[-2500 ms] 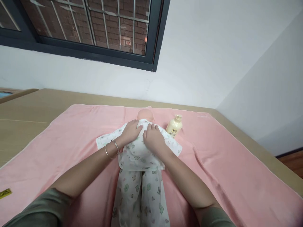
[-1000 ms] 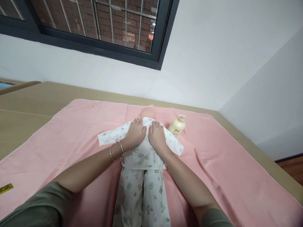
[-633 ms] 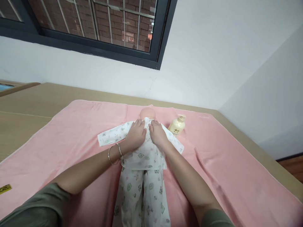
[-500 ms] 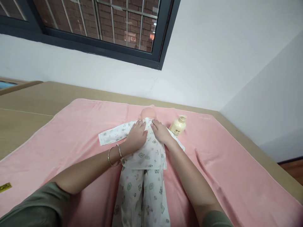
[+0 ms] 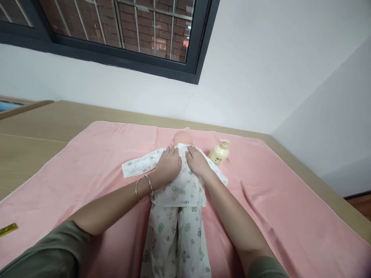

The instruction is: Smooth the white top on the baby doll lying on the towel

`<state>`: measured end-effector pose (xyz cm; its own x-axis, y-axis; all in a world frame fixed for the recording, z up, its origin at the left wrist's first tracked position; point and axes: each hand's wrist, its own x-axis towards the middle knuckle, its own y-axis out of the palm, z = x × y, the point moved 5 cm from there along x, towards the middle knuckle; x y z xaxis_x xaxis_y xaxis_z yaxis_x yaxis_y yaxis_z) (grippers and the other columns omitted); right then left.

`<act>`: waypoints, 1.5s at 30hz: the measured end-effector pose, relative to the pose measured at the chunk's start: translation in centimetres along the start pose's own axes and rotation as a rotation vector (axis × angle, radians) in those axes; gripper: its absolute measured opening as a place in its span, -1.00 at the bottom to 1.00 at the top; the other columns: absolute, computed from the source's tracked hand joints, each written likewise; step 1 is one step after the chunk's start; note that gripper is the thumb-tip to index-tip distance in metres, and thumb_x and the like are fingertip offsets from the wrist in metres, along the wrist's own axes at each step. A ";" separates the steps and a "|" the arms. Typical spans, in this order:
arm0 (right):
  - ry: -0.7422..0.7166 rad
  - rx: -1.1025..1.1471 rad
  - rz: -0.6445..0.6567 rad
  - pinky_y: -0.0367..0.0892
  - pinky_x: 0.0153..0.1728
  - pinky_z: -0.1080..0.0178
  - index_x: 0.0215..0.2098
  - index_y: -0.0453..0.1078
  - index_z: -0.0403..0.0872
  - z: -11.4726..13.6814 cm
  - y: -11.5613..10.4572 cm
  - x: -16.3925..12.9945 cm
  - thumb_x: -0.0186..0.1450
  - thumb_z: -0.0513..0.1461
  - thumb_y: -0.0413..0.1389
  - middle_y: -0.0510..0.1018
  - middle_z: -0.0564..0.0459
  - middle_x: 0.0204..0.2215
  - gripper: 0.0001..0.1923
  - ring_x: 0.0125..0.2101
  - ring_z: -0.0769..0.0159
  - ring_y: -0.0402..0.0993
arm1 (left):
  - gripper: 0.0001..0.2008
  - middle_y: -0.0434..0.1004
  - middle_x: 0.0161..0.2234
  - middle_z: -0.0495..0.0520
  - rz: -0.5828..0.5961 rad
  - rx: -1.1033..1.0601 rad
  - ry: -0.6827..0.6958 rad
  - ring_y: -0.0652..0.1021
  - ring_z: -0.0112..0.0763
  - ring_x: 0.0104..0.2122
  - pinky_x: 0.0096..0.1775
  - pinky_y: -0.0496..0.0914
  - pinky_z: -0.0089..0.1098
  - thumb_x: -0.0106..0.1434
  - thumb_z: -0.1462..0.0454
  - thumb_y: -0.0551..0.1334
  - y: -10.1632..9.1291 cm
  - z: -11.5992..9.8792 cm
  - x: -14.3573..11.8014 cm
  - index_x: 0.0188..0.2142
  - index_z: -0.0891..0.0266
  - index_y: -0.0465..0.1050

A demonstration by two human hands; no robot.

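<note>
The baby doll (image 5: 177,185) lies on its back along the middle of the pink towel (image 5: 95,162), head (image 5: 182,137) toward the wall, dressed in a printed white top (image 5: 176,181) and matching trousers (image 5: 174,239). Both of the person's hands rest on the doll's upper chest, just below the neck. The left hand (image 5: 171,165) lies flat with fingers spread and open, pressing on the cloth and closing on nothing; two bangles (image 5: 144,187) sit at its wrist. The right hand (image 5: 198,162) lies just beside it, fingers extended over the front of the top. Whether its fingertips pinch a fold at the neckline cannot be told from here (the cloth bunches beneath them).

The top's left sleeve (image 5: 139,166) lies out flat on the towel. The right sleeve is mostly hidden by the person's right forearm.

Judgement on the work in hand, the smoothing of the front of the top: it would be done best with flat palms drawn outward from the centre line, evenly on both sides, with light pressure so the doll does not shift.

A cream pump bottle (image 5: 219,153) stands on the towel near the doll's shoulder, close to the right hand; a wide outward sweep could knock it.
</note>
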<state>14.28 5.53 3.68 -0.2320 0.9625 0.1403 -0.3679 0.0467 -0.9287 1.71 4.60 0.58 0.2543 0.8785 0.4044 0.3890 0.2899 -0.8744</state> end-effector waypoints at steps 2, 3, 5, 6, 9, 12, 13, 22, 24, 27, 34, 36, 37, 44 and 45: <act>0.029 -0.006 -0.029 0.05 0.35 0.10 0.29 0.27 -0.33 -0.7 0.1 0.7 0.51 -0.21 -0.24 0.33 -0.29 0.32 -0.47 0.36 0.09 0.16 | -0.49 0.37 0.25 0.49 -0.009 0.022 0.044 0.33 0.09 0.30 0.28 0.22 0.00 0.40 0.27 -0.01 -0.3 -0.8 -0.5 0.24 0.55 0.28; 0.038 -0.022 -0.038 0.03 0.35 0.08 0.30 0.25 -0.34 -0.8 0.3 0.8 0.51 -0.21 -0.24 0.31 -0.30 0.33 -0.47 0.37 0.07 0.13 | -0.51 0.38 0.23 0.48 -0.011 0.019 0.061 0.34 0.08 0.30 0.28 0.22 0.00 0.39 0.29 -0.01 -0.5 -0.9 -0.5 0.22 0.53 0.30; 0.047 -0.064 -0.048 0.02 0.36 0.04 0.32 0.21 -0.37 -0.3 0.6 0.5 0.50 -0.23 -0.23 0.26 -0.34 0.35 -0.45 0.38 0.02 0.10 | -0.58 0.46 0.17 0.39 -0.003 -0.006 0.089 0.40 0.02 0.25 0.27 0.25 -0.01 0.37 0.32 0.01 -1.0 -0.8 0.0 0.13 0.43 0.40; 0.042 -0.084 -0.045 0.01 0.36 0.03 0.33 0.19 -0.39 0.2 0.7 0.1 0.50 -0.24 -0.23 0.25 -0.36 0.35 -0.45 0.38 0.00 0.11 | -0.62 0.51 0.11 0.36 0.014 -0.021 0.090 0.44 -0.01 0.19 0.24 0.29 -0.02 0.36 0.33 0.01 -1.2 -0.5 0.4 0.07 0.37 0.44; 0.007 -0.124 -0.023 0.00 0.36 0.02 0.35 0.16 -0.44 2.1 0.9 -1.4 0.49 -0.25 -0.21 0.24 -0.40 0.35 -0.43 0.38 -0.02 0.11 | -0.69 0.60 -0.10 0.30 0.103 -0.063 0.037 0.55 -0.08 -0.02 0.07 0.42 -0.12 0.36 0.31 -0.01 -1.3 0.8 2.1 -0.13 0.30 0.50; -0.029 -0.126 -0.008 -0.01 0.37 0.01 0.36 0.16 -0.43 3.3 0.8 -2.5 0.48 -0.23 -0.20 0.24 -0.38 0.35 -0.42 0.40 -0.03 0.06 | -0.68 0.61 -0.18 0.27 0.146 -0.114 -0.017 0.57 -0.12 -0.13 -0.04 0.44 -0.17 0.39 0.28 -0.05 -1.0 1.9 3.0 -0.20 0.28 0.48; -0.038 -0.120 -0.005 0.00 0.37 0.01 0.36 0.17 -0.41 3.4 0.8 -2.5 0.48 -0.23 -0.20 0.25 -0.36 0.35 -0.42 0.40 -0.03 0.05 | -0.67 0.61 -0.17 0.27 0.140 -0.124 -0.025 0.58 -0.12 -0.14 -0.04 0.44 -0.16 0.40 0.27 -0.06 -0.8 2.1 3.0 -0.20 0.28 0.48; -0.001 -0.039 -0.026 0.07 0.32 0.08 0.28 0.28 -0.32 -0.1 0.5 0.4 0.50 -0.19 -0.17 0.35 -0.31 0.30 -0.49 0.32 0.03 0.21 | -0.67 0.59 -0.05 0.30 0.071 -0.086 -0.061 0.54 -0.02 0.01 0.09 0.36 -0.06 0.42 0.21 -0.02 -0.1 1.7 2.4 -0.04 0.30 0.43; 0.002 -0.050 -0.033 0.07 0.31 0.08 0.28 0.28 -0.32 -0.1 0.7 0.4 0.50 -0.20 -0.16 0.35 -0.32 0.30 -0.50 0.31 0.03 0.23 | -0.68 0.59 -0.05 0.30 0.068 -0.091 -0.062 0.54 -0.03 0.01 0.09 0.35 -0.07 0.42 0.21 -0.02 -0.1 1.7 2.3 -0.05 0.30 0.43; 0.010 -0.065 -0.040 0.05 0.32 0.08 0.29 0.26 -0.32 0.2 0.8 0.2 0.50 -0.20 -0.16 0.33 -0.32 0.31 -0.49 0.31 0.03 0.22 | -0.68 0.59 -0.05 0.29 0.064 -0.098 -0.066 0.54 -0.05 0.00 0.09 0.36 -0.09 0.41 0.21 -0.02 -0.1 1.8 2.3 -0.05 0.29 0.43; 0.008 -0.072 -0.038 0.02 0.33 0.11 0.33 0.22 -0.32 0.1 0.9 0.2 0.51 -0.18 -0.19 0.32 -0.31 0.32 -0.46 0.34 0.06 0.19 | -0.67 0.59 -0.06 0.30 0.078 -0.107 -0.068 0.53 -0.03 0.00 0.10 0.34 -0.07 0.41 0.22 -0.02 -0.1 1.8 2.4 -0.05 0.30 0.44; -0.007 -0.070 -0.033 0.04 0.32 0.11 0.32 0.23 -0.30 0.0 0.8 0.3 0.51 -0.17 -0.18 0.33 -0.30 0.31 -0.47 0.33 0.07 0.20 | -0.66 0.58 -0.06 0.30 0.088 -0.094 -0.067 0.53 -0.03 -0.01 0.09 0.34 -0.06 0.42 0.22 -0.04 0.0 1.8 2.4 -0.04 0.31 0.44; -0.012 -0.065 -0.032 0.06 0.30 0.11 0.30 0.25 -0.28 -0.1 0.7 0.3 0.50 -0.16 -0.18 0.35 -0.29 0.30 -0.48 0.32 0.07 0.21 | -0.65 0.57 -0.05 0.31 0.086 -0.082 -0.069 0.53 -0.02 0.00 0.10 0.34 -0.06 0.43 0.22 -0.04 0.0 1.7 2.3 -0.03 0.32 0.44; -0.022 -0.074 -0.053 0.24 0.11 0.15 0.07 0.39 -0.10 -0.3 0.0 0.2 0.48 -0.16 -0.15 0.54 -0.17 0.10 -0.63 0.12 0.08 0.41 | -0.56 0.44 0.14 0.38 -0.029 -0.014 -0.064 0.43 0.03 0.15 0.16 0.29 -0.01 0.43 0.20 0.00 -0.3 0.6 0.8 0.20 0.34 0.32; -0.022 -0.079 -0.054 0.24 0.09 0.15 0.06 0.39 -0.10 -0.3 0.0 0.2 0.48 -0.16 -0.15 0.54 -0.16 0.08 -0.64 0.11 0.08 0.42 | -0.56 0.45 0.14 0.37 -0.031 -0.021 -0.057 0.43 0.03 0.15 0.16 0.30 -0.02 0.42 0.20 0.00 -0.4 0.5 0.8 0.20 0.34 0.32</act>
<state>14.54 5.82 3.65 -0.2341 0.9519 0.1976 -0.3080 0.1202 -0.9438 1.28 5.40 1.08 0.1918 0.8895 0.4147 0.4144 0.3096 -0.8558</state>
